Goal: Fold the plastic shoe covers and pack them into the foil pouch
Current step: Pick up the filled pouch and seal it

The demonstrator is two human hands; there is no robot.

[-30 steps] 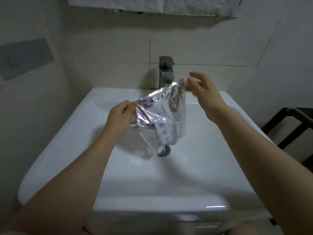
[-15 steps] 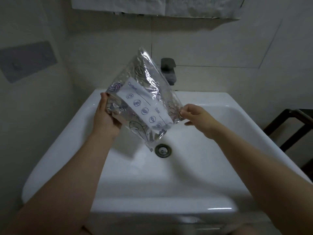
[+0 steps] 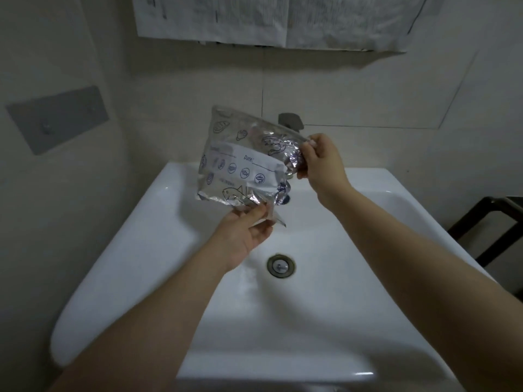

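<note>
A silver foil pouch (image 3: 240,162) with a white label strip and blue printed icons hangs in the air above the sink. My left hand (image 3: 243,236) pinches its lower edge from below. My right hand (image 3: 319,162) grips its upper right corner near the zip edge. The pouch looks puffed, and its right end is crumpled. No shoe cover shows outside it, and I cannot see what is inside.
A white ceramic sink (image 3: 325,306) with a metal drain (image 3: 281,265) lies under my hands. A grey tap (image 3: 290,121) stands behind the pouch. Paper sheets (image 3: 254,21) hang on the tiled wall. A dark wooden frame (image 3: 486,222) stands at the right.
The pouch has turned so its label faces me and has moved up and to the right. My left hand shifted from its left side to its bottom edge, and my right hand rose to the upper corner.
</note>
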